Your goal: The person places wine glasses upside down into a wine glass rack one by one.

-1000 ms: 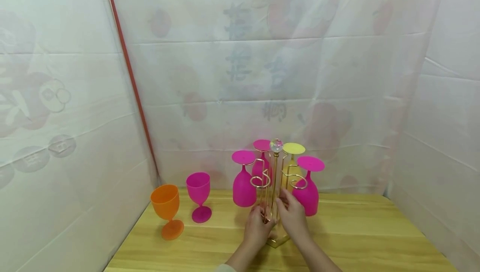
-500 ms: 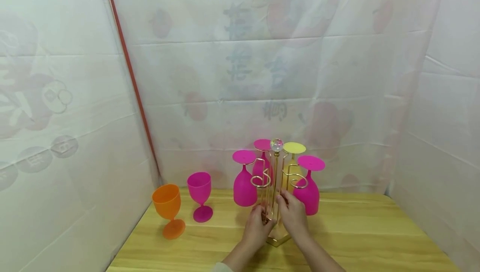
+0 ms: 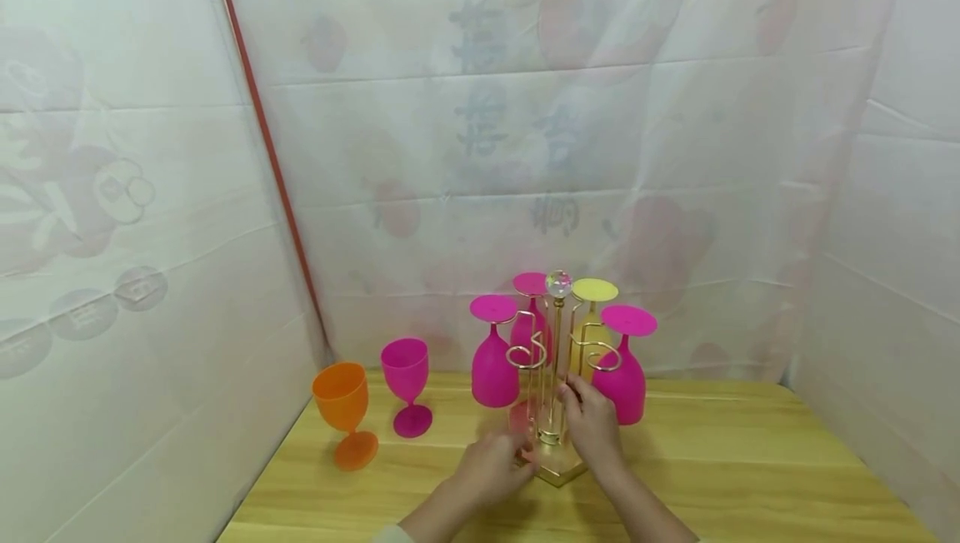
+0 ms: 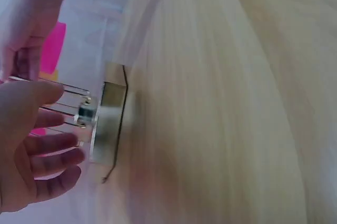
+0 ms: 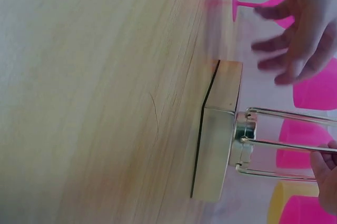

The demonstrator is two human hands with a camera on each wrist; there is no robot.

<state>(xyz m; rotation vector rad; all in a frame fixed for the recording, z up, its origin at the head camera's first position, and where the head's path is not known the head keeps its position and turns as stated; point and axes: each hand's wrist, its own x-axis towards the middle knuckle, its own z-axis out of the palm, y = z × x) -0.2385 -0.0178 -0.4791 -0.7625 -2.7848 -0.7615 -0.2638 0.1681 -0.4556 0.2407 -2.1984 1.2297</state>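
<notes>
A gold wire glass rack (image 3: pixel 551 418) stands upright on the table, topped by a clear faceted ball (image 3: pixel 558 284). Upside down from its loops hang pink goblets at the left (image 3: pixel 495 375), the back (image 3: pixel 531 326) and the right (image 3: pixel 624 389), plus a yellow goblet (image 3: pixel 595 290). My right hand (image 3: pixel 592 426) pinches an upright wire of the rack, thumb and fingers around it. Just left of the rack is my left hand (image 3: pixel 491 468), fingers loosely bent and holding nothing. In the right wrist view that left hand (image 5: pixel 305 34) appears apart from the wires.
An orange goblet (image 3: pixel 341 397) and another pink goblet (image 3: pixel 406 368) stand upright at the table's left. The wooden table (image 3: pixel 720 460) is enclosed by pale printed cloth walls (image 3: pixel 420 151). A red strip (image 3: pixel 262 127) runs down the left corner.
My left hand has let go of the rack's wires and moved left and slightly down. My right hand keeps its grip. The head view has shifted slightly.
</notes>
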